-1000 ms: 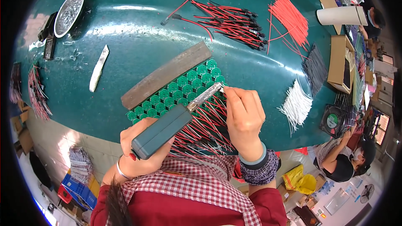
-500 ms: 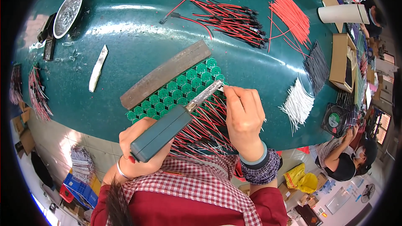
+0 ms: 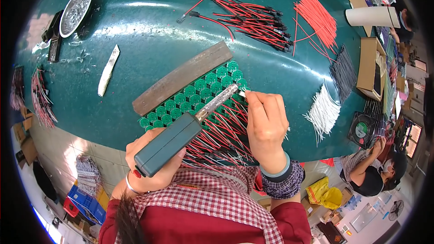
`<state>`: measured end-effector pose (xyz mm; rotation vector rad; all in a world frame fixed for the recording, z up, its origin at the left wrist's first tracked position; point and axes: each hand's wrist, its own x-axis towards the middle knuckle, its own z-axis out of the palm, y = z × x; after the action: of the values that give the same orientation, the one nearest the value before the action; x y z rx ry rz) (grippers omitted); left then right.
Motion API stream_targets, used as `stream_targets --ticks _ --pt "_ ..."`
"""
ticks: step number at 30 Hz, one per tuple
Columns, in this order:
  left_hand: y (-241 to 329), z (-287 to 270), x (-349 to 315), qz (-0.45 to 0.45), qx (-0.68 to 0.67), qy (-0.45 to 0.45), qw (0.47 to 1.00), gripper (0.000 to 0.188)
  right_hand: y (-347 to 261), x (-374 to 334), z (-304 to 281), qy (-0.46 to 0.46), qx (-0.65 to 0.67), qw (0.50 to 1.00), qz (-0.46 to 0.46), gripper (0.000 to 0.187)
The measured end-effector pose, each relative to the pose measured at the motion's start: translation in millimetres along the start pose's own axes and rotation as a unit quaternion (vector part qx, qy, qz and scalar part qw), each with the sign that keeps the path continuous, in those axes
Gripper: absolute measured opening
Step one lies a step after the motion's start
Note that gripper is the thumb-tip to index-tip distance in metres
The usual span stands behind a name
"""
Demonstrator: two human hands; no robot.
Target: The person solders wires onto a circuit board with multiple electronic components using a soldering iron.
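My left hand (image 3: 151, 153) is wrapped round a dark green soldering gun (image 3: 169, 144). Its metal barrel points up and right, its tip over the right part of a panel of round green circuit boards (image 3: 191, 91). At the panel's right end, close by the tip, my right hand (image 3: 266, 126) pinches a short white wire end (image 3: 242, 93) between thumb and fingertips. Red and white wires (image 3: 221, 135) with dark connectors fan from the panel toward my body. A long flat brown bar (image 3: 183, 77) lies along the panel's far edge.
Farther back lie red-and-black connector leads (image 3: 253, 20) and red wires (image 3: 316, 16). Black wires (image 3: 343, 73) and white wires (image 3: 323, 114) lie right, beside an open cardboard box (image 3: 370, 68). A metal bowl (image 3: 76, 11) stands far left. Another person (image 3: 377, 171) works at right.
The soldering gun has drawn back slightly, down and left, so its tip sits a little apart from the pinched wire end. My right hand has shifted slightly right. The view has moved a little.
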<state>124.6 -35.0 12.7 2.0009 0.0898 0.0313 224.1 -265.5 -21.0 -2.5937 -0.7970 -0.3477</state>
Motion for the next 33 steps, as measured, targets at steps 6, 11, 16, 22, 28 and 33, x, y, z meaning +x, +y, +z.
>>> stream_targets --ticks 6,11,16,22,28,33 --pt "-3 -1 -7 -0.019 -0.006 0.010 1.000 0.026 -2 0 0 0.017 -0.007 1.000 -0.006 0.033" --pt "-3 -4 -9 -0.014 -0.004 0.008 1.000 0.027 -13 -5 0 0.051 0.014 0.998 -0.028 0.032" --pt "-3 -5 -11 -0.046 -0.017 -0.012 0.999 0.028 -14 -7 5 0.015 0.031 0.999 -0.016 0.034" --pt "-1 -6 -10 -0.065 -0.015 -0.026 0.997 0.026 -14 -7 5 0.001 0.017 1.000 -0.017 0.035" --pt "-4 -6 -9 -0.053 -0.008 -0.035 0.998 0.024 -17 -6 3 -0.016 0.005 1.000 -0.014 0.035" --pt "-5 -9 -7 -0.059 -0.027 -0.037 0.997 0.022 -18 -5 2 -0.024 0.003 1.000 -0.014 0.036"
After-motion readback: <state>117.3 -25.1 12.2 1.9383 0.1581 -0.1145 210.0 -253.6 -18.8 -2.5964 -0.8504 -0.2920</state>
